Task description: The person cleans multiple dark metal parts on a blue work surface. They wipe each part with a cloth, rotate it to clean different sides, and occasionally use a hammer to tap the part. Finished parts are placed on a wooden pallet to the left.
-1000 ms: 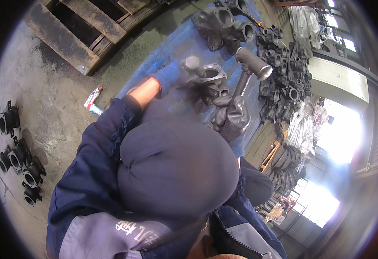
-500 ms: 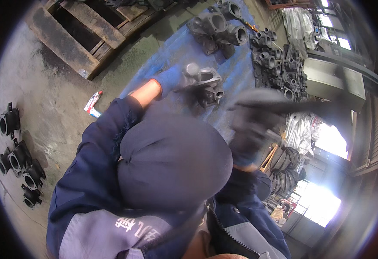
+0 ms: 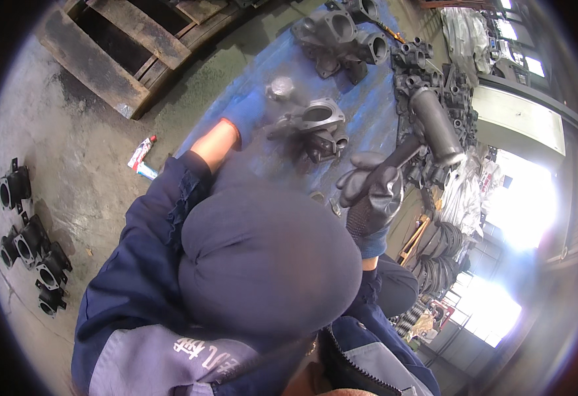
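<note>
My right hand point(image 3: 376, 195), in a dark coated glove, is closed round the handle of a hammer point(image 3: 436, 125). The cylindrical steel head is raised to the right of the workpiece. On the blue surface lies a dark metal casting point(image 3: 325, 119) with a round flanged opening on top. At its left is my left hand point(image 3: 251, 113), in a blue glove and smeared by motion. It appears closed on a metal tool with a rounded silver end point(image 3: 281, 87); the rest of the tool is hidden or blurred. The hammer head is apart from both tool and casting.
Larger castings point(image 3: 338, 39) stand farther along the blue surface point(image 3: 236, 72), with many small ones point(image 3: 427, 72) stacked at its right. A wooden pallet point(image 3: 124, 59) lies far left. Black flanged parts point(image 3: 28, 241) and a red-and-white tube point(image 3: 142, 157) lie on the floor.
The hammer, blurred and lower before, now shows clearly with its head upright-tilted at the right. My left hand and the round-ended tool have shifted slightly up and left, off the casting's opening.
</note>
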Available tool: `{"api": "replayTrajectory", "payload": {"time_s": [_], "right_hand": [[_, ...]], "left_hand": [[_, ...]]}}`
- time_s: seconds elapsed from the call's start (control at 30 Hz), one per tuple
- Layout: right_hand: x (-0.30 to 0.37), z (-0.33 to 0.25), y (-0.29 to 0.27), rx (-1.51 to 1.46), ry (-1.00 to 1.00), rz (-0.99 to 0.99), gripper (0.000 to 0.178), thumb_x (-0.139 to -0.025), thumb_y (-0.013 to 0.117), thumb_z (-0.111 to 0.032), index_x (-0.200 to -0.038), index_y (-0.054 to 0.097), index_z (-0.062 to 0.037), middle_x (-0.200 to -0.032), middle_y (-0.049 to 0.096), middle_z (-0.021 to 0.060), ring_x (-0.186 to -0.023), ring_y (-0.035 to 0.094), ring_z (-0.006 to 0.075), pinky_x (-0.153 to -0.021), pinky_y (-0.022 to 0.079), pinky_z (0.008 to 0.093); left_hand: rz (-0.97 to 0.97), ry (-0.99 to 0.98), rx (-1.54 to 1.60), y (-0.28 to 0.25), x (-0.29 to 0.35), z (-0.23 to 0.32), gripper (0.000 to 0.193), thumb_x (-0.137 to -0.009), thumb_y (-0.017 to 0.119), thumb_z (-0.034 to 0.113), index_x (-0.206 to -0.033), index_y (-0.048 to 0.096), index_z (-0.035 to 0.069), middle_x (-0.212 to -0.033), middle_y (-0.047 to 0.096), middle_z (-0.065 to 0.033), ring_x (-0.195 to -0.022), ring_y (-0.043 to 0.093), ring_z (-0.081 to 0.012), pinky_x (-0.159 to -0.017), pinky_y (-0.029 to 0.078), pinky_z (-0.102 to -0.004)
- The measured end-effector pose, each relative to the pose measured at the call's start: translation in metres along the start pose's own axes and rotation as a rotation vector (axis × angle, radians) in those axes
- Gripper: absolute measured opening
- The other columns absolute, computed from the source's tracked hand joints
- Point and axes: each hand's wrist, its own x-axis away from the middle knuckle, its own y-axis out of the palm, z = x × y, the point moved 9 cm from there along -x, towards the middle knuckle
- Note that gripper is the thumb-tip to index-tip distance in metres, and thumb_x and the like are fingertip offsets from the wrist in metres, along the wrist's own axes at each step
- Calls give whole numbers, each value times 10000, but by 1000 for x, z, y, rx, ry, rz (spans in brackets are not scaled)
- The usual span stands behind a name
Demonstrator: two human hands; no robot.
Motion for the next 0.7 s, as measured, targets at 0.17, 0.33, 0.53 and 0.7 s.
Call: {"api": "replayTrajectory", "payload": {"time_s": [0.17,0.33,0.53,0.7], "right_hand": [[-1,-3,14,68,156,-90,575,-1015,519,-506,-996,603,63,-511,481,19,-424,447,100,-473,417,246],[7,7,21,-25,150,-105,590,-1003,531,-529,-974,616,54,-505,472,11,-426,443,97,-464,407,249],[0,9,49,-19,125,-226,582,-1009,506,-534,-940,642,28,-589,549,35,-448,475,103,-449,402,249],[-22,-120,71,-49,-240,-278,571,-1032,417,-520,-1057,626,10,-733,634,68,-501,513,120,-469,428,273]], "left_hand": [[-91,-7,-179,17,-1,16,125,-875,688,44,-997,694,70,-939,707,-45,-882,638,-160,-825,532,-309],[-156,-39,-220,27,7,32,163,-878,664,40,-1030,700,85,-971,723,-47,-900,650,-154,-833,539,-311],[-172,-284,-384,34,7,25,175,-867,715,120,-1039,709,87,-973,727,-45,-886,664,-150,-811,554,-319],[-204,-205,-404,40,-1,13,198,-864,646,82,-1051,710,92,-915,726,-43,-869,672,-161,-796,560,-305]]}}
